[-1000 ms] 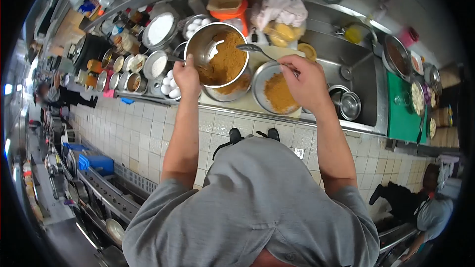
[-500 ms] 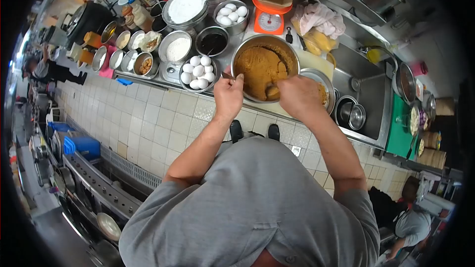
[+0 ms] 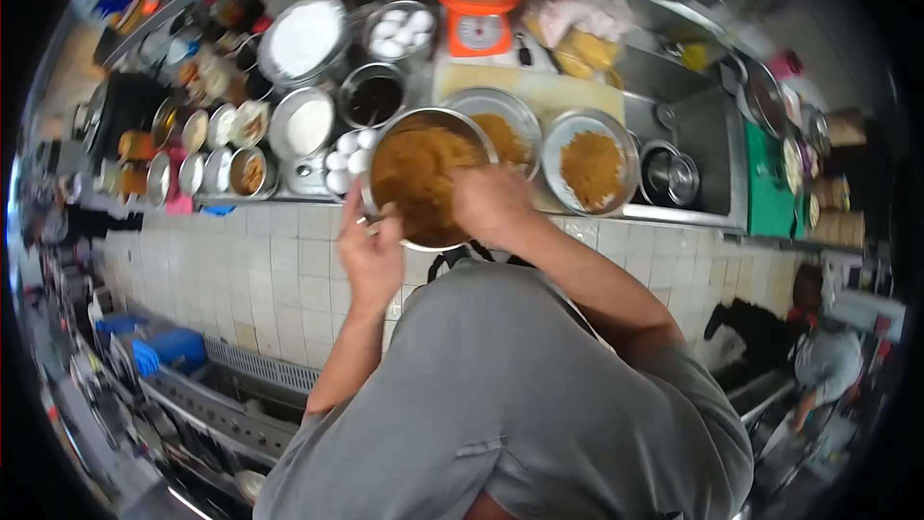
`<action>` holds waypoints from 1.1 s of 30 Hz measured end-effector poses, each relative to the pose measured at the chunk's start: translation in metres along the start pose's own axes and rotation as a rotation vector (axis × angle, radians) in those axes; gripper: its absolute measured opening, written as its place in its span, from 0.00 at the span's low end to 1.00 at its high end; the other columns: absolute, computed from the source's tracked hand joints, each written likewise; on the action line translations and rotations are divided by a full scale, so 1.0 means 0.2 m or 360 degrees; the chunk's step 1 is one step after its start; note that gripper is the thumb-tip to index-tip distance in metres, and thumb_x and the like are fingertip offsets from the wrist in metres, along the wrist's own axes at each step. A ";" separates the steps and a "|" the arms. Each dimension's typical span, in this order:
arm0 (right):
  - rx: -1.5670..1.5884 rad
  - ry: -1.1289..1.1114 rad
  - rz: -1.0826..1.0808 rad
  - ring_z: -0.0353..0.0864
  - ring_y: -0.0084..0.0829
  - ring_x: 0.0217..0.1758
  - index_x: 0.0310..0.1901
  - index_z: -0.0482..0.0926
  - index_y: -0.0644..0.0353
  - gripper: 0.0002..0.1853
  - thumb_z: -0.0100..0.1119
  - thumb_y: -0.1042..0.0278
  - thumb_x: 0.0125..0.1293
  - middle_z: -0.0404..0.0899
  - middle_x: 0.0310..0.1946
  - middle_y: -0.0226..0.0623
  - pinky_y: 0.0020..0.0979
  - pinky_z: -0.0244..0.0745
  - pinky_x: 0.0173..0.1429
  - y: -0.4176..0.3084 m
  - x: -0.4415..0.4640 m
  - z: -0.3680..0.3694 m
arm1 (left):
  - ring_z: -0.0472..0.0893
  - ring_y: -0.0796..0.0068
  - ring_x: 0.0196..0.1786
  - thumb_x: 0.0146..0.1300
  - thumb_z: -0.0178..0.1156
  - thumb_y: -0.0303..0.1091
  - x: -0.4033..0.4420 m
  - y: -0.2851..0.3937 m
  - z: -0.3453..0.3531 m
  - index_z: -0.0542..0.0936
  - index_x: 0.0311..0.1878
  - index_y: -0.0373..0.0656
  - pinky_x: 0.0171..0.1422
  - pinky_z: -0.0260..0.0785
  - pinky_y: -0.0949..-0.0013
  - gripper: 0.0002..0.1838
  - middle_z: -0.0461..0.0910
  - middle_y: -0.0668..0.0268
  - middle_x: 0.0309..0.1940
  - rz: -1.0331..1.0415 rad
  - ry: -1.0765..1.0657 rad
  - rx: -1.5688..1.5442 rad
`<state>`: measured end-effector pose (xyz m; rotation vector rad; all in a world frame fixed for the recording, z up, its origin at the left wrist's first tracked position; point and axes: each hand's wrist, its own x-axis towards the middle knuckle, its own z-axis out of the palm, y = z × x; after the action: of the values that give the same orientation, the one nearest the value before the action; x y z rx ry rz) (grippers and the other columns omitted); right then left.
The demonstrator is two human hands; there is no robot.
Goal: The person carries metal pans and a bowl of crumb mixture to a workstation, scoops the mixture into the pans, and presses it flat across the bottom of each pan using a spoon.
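Observation:
A steel bowl of brown, crumbly mixture is tilted in front of my body. My left hand grips its handle at the lower left. At the bowl's right side, my right hand is closed, its fingers over the mixture; what it holds is hidden and blurred. Behind the bowl lies a round pan partly filled with the same mixture. Another round pan, with a mound of it in the middle, sits farther right.
Eggs, a bowl of dark liquid and a bowl of white powder stand at left. An orange scale is behind, a sink at right. Another person is at lower right.
The bowl has come off the counter area toward my body and left, now tilted, uncovering both pans. My right hand went into the bowl with a spoon earlier; that spoon is not visible now.

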<state>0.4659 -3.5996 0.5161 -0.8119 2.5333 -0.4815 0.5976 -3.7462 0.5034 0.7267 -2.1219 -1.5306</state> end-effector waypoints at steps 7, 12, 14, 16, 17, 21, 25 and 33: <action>0.0580 0.0163 -0.0198 0.89 0.53 0.45 0.51 0.90 0.55 0.13 0.59 0.66 0.72 0.90 0.41 0.47 0.52 0.83 0.53 -0.09 -0.05 -0.01 | 0.82 0.78 0.56 0.79 0.55 0.22 0.06 -0.05 -0.29 0.74 0.71 0.22 0.59 0.73 0.75 0.22 0.83 0.58 0.61 -0.0172 0.0063 -0.0151; 0.0743 0.0213 -0.0268 0.90 0.50 0.42 0.52 0.89 0.57 0.13 0.60 0.66 0.73 0.90 0.40 0.47 0.49 0.83 0.51 -0.15 -0.09 -0.11 | 0.75 0.89 0.36 0.80 0.57 0.27 0.11 -0.04 -0.33 0.83 0.46 0.26 0.36 0.65 0.79 0.11 0.83 0.64 0.53 -0.0206 0.0071 -0.0285; 0.0779 0.0205 -0.0270 0.90 0.48 0.41 0.53 0.89 0.58 0.13 0.60 0.66 0.73 0.90 0.39 0.47 0.46 0.84 0.49 -0.13 -0.08 -0.12 | 0.74 0.89 0.32 0.80 0.59 0.28 0.13 0.01 -0.30 0.78 0.32 0.33 0.31 0.63 0.79 0.16 0.83 0.65 0.51 -0.0512 0.0214 -0.0416; 0.0934 0.0281 -0.0194 0.89 0.53 0.41 0.50 0.90 0.56 0.12 0.60 0.65 0.73 0.90 0.38 0.47 0.50 0.83 0.49 -0.07 -0.05 -0.13 | 0.76 0.87 0.33 0.79 0.62 0.31 0.17 -0.05 -0.30 0.73 0.28 0.40 0.29 0.67 0.79 0.19 0.82 0.65 0.50 -0.0582 0.0188 -0.0295; 0.0938 0.0364 -0.0225 0.90 0.48 0.38 0.51 0.89 0.57 0.13 0.60 0.65 0.73 0.90 0.36 0.47 0.45 0.84 0.45 -0.04 -0.05 -0.14 | 0.78 0.86 0.34 0.79 0.62 0.31 0.20 -0.05 -0.27 0.73 0.28 0.40 0.30 0.71 0.78 0.19 0.82 0.65 0.50 -0.0603 0.0199 -0.0333; 0.1007 0.0336 -0.0122 0.90 0.43 0.36 0.53 0.89 0.57 0.13 0.60 0.65 0.74 0.89 0.35 0.47 0.41 0.83 0.44 0.10 -0.08 -0.29 | 0.84 0.81 0.37 0.79 0.62 0.32 0.28 -0.12 -0.18 0.74 0.28 0.39 0.36 0.84 0.72 0.18 0.83 0.64 0.46 -0.0457 0.0210 -0.0532; 0.0916 0.0559 0.0035 0.87 0.32 0.34 0.56 0.88 0.60 0.14 0.61 0.68 0.74 0.89 0.34 0.41 0.34 0.81 0.43 0.31 -0.10 -0.28 | 0.87 0.79 0.41 0.79 0.60 0.32 0.33 -0.13 -0.23 0.81 0.41 0.34 0.40 0.87 0.70 0.11 0.85 0.62 0.47 -0.0444 0.0205 -0.0538; 0.0160 0.0706 0.0231 0.90 0.52 0.43 0.52 0.88 0.57 0.13 0.59 0.68 0.72 0.89 0.40 0.52 0.48 0.84 0.48 0.64 0.09 0.20 | 0.88 0.77 0.41 0.79 0.61 0.33 0.22 -0.09 -0.38 0.82 0.52 0.33 0.42 0.87 0.71 0.11 0.86 0.62 0.46 -0.0522 0.0321 -0.0530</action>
<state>0.4134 -3.5202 0.4198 -0.5220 2.9120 -0.8082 0.6134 -3.8348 0.5106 1.0904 -1.6055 -1.8310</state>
